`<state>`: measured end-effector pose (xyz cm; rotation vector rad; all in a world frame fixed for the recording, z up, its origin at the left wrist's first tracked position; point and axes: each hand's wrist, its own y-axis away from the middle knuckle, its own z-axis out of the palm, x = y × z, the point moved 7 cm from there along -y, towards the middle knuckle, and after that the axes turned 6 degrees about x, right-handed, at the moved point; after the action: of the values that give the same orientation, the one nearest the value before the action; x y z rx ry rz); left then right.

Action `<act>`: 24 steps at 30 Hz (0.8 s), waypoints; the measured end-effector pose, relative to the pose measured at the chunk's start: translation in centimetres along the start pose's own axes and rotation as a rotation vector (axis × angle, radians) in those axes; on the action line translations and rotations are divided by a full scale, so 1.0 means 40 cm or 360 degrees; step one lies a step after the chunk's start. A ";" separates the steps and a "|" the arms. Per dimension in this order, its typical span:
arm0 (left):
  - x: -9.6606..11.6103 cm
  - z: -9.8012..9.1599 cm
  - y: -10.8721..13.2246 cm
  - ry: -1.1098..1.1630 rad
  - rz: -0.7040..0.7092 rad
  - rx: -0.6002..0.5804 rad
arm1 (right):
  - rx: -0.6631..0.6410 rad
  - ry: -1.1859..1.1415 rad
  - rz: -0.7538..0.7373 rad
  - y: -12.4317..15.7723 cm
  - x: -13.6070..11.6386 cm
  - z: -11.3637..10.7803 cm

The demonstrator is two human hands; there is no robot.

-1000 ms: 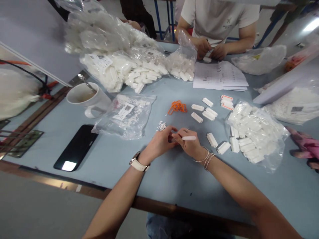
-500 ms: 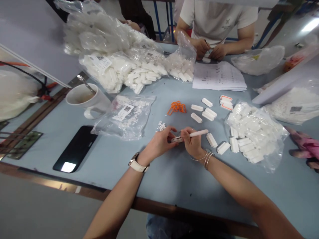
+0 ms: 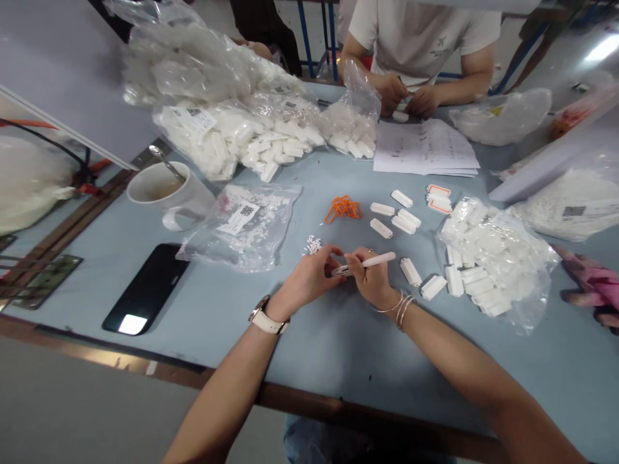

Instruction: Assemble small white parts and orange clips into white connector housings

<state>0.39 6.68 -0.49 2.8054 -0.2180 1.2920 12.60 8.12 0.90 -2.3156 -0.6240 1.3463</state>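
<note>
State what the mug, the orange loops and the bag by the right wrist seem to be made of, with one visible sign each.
Mug: probably glazed ceramic; thick white wall, smooth sheen.
Orange loops: likely moulded plastic, possibly rubber; thin, uniform bright colour, matt.
Bag: clear plastic film; crinkled, glossy, white pieces visible through it.

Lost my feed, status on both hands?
Left hand pinching small white plastic piece. Right hand holding white pen-like stick to it. Loose white clips close by.
</note>
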 end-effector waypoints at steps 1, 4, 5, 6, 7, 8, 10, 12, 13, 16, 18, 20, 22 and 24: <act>0.001 -0.001 -0.001 -0.0007 -0.0009 0.0002 | -0.0016 0.0034 -0.0028 -0.001 -0.006 0.000; 0.007 -0.004 -0.002 -0.0046 -0.0030 0.0011 | -0.0093 0.0097 -0.0130 -0.003 -0.023 0.006; 0.009 -0.005 -0.003 -0.0064 -0.0031 0.0013 | -0.0121 0.0111 -0.0171 -0.003 -0.029 0.009; 0.012 -0.006 -0.003 -0.0083 -0.0029 0.0017 | -0.0146 0.0130 -0.0215 -0.003 -0.034 0.012; 0.014 -0.007 -0.003 -0.0103 -0.0025 0.0018 | -0.0165 0.0153 -0.0260 -0.002 -0.039 0.015; 0.016 -0.008 -0.003 -0.0120 -0.0020 0.0020 | -0.0179 0.0178 -0.0300 0.000 -0.043 0.018; 0.020 -0.009 -0.002 -0.0142 -0.0004 0.0024 | -0.0210 0.0208 -0.0338 0.003 -0.046 0.024; 0.018 -0.009 -0.001 -0.0130 0.0000 0.0024 | -0.0209 0.0152 -0.0293 0.004 -0.041 0.024; 0.017 -0.008 -0.001 -0.0109 0.0000 0.0022 | -0.0181 0.0095 -0.0238 0.003 -0.035 0.021; 0.009 -0.005 -0.001 -0.0025 -0.0006 0.0013 | -0.0013 -0.0101 -0.0035 0.001 -0.011 0.001; 0.003 -0.002 -0.001 0.0009 -0.0016 -0.0003 | 0.0054 -0.0190 0.0047 0.002 0.002 -0.006; -0.002 0.000 -0.001 0.0019 -0.0031 -0.0016 | 0.0059 -0.0250 0.0071 0.004 0.006 -0.006; -0.004 0.001 0.000 0.0026 -0.0038 -0.0020 | 0.0041 -0.0285 0.0083 0.004 0.008 -0.003; -0.004 0.000 -0.001 0.0030 -0.0043 -0.0015 | 0.0024 -0.0287 0.0095 0.004 0.008 -0.001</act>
<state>0.30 6.71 -0.60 2.7771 -0.1843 1.3077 12.80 8.15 0.62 -2.2334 -0.6005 1.5949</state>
